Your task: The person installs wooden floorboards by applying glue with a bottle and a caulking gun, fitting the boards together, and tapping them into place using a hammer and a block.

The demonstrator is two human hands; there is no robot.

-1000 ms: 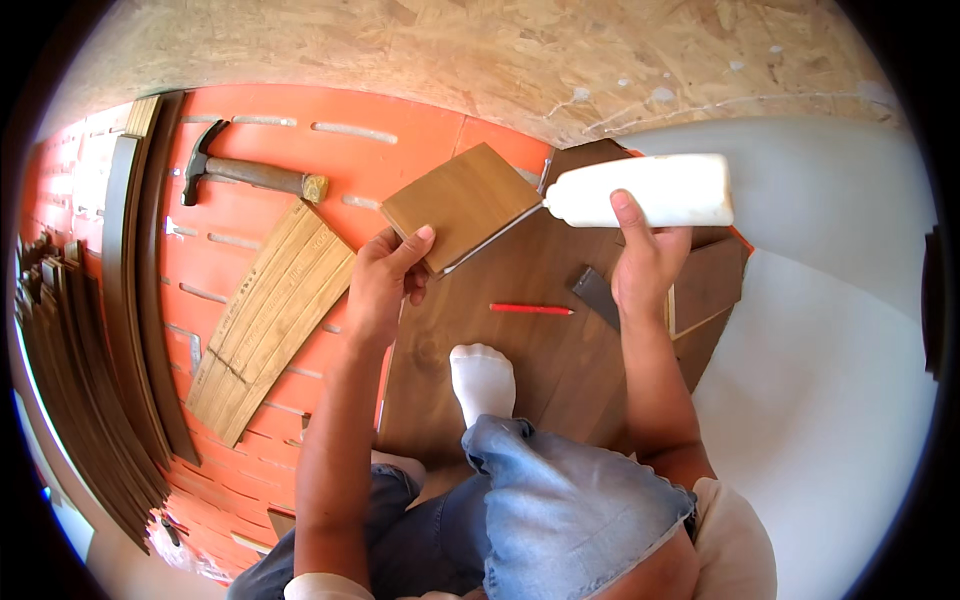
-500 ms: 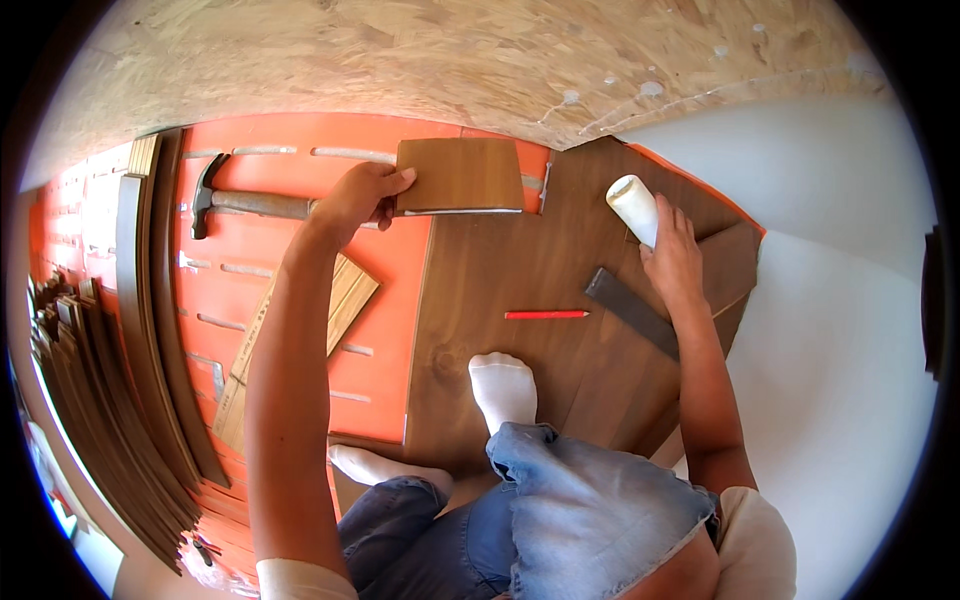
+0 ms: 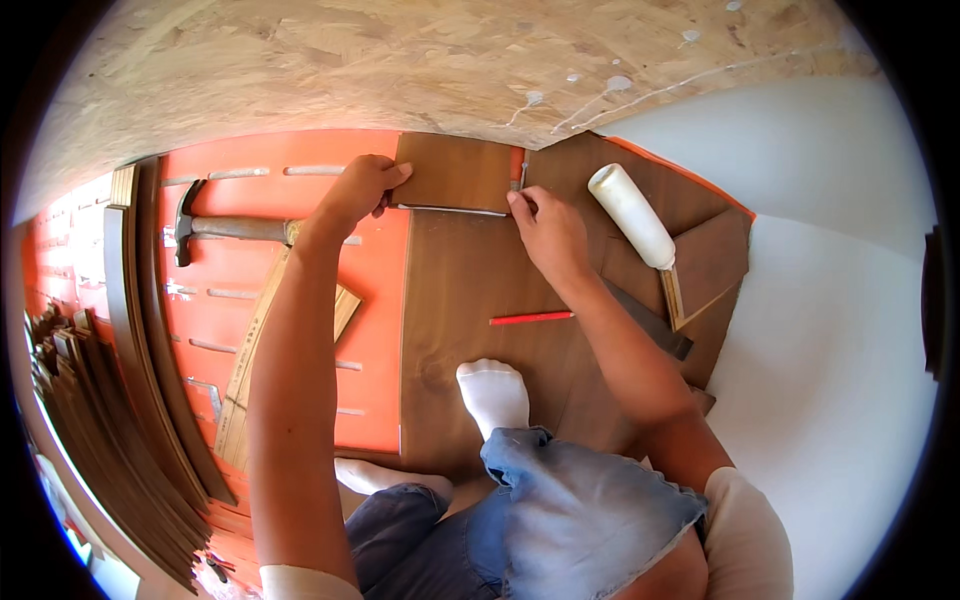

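A particle-board wall meets a floor partly covered in brown boards, with a slotted orange sheet showing at the person's left. Against the foot of that wall is a short board, its left end gripped in the left hand, thumb on top. The right hand has come over to the board's near right corner; its fingertips are at the edge, though whether they pinch it or only touch cannot be told. It no longer carries the white bottle, which now lies just to its right, so both hands appear free to guide the board. A white bead runs along the board's near edge, between the hands. Whether the board lies fully flat is unclear. Nearer the body than the right hand is a red pencil, with a dark bar partly behind the forearm. Left of the left hand lie a hammer and, nearer the body, a pale plank.
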